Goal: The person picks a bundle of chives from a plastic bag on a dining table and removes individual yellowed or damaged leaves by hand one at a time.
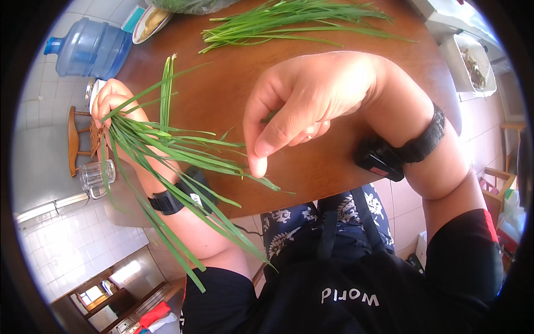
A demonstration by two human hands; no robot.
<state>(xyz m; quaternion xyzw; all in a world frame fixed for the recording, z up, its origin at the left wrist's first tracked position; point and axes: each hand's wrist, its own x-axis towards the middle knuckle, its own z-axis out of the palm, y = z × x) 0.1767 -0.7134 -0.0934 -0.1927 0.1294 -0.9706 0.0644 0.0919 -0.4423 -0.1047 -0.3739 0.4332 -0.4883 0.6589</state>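
Observation:
A bunch of long green chives is gripped near one end by my left hand, its leaves fanning out over the forearm and the table's near edge. My right hand is raised over the middle, thumb and index finger brought together close to the leaf tips. A small green bit shows inside its curled fingers; whether it is held is hard to tell. A small bundle of stalks lies on the wooden table beside my left hand. At the table's far side lies a larger pile of chives.
A large blue water bottle and a plate with food are at the upper left, near a greens-filled plastic bag. A glass mug stands at left. A white bin is beyond the table's right edge.

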